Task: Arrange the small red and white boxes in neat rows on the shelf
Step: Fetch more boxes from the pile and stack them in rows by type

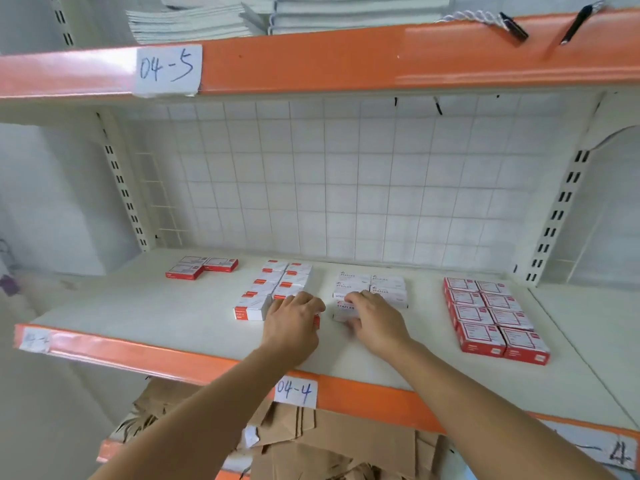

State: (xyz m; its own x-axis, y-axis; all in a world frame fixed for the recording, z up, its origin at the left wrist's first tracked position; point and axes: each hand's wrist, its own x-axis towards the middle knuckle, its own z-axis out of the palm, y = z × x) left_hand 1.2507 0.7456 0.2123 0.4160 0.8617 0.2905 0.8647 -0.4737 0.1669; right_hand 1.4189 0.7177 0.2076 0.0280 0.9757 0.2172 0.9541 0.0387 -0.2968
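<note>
The shelf (173,317) is filling the middle of the frame, and four groups of small red and white boxes are lying on it. At the right, the red block (491,317) is already sitting in two neat rows. At centre, the white block (277,289) and the staples block (372,287) are mostly in rows, but their front boxes are still being set. The small group (201,266) at upper left is looking loose and still needs work. The left hand (291,327) is gripping a front box, mostly hidden under it; the right hand (377,320) is pinching the front staples box (344,311).
</note>
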